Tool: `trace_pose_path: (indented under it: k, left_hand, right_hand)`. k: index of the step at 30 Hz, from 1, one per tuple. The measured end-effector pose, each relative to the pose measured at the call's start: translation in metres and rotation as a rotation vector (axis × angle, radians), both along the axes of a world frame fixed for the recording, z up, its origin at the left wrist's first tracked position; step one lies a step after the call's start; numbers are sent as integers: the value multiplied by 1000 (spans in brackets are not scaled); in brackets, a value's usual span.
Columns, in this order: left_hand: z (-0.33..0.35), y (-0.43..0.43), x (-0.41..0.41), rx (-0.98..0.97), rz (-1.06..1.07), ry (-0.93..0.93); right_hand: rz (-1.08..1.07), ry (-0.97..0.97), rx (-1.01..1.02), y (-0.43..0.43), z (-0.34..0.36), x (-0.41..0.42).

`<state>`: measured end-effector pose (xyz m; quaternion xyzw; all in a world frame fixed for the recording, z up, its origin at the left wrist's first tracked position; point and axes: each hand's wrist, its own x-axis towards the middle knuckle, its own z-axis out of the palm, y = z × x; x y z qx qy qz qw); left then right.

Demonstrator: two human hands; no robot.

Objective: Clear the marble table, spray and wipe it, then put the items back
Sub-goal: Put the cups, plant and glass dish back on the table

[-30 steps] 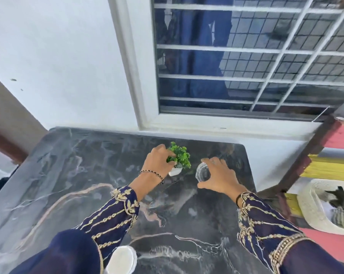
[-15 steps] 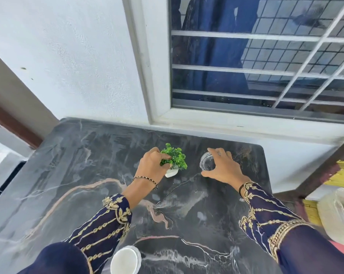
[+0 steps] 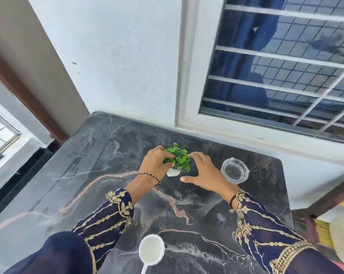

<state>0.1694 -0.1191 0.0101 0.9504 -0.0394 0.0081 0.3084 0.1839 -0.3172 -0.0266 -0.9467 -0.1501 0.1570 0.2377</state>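
Plant (image 3: 180,159) gripped by left hand (image 3: 156,165), right hand (image 3: 205,175) splayed empty beside it

The single camera, worn on the person's head, looks forward and steeply down at close range over the marble table (image 3: 84,175) toward the wall (image 3: 117,66) and barred window (image 3: 276,80).

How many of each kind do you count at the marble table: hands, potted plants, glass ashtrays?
hands: 2, the left hand and the right hand
potted plant: 1
glass ashtray: 1
Total: 4
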Motion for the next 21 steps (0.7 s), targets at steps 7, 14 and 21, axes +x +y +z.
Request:
trace_pose_path:
  k: [7,14,21]
  left_hand:
    - [0,80,13,-55,-25,-4]
    - [-16,184,70,-76,21,12]
    - [-34,248,124,-75,-12,40]
  right_hand:
    - [-98,94,238,108,11,19]
    - [-154,84,285,215,-4,75]
    - [-217,34,332,285,-27,126]
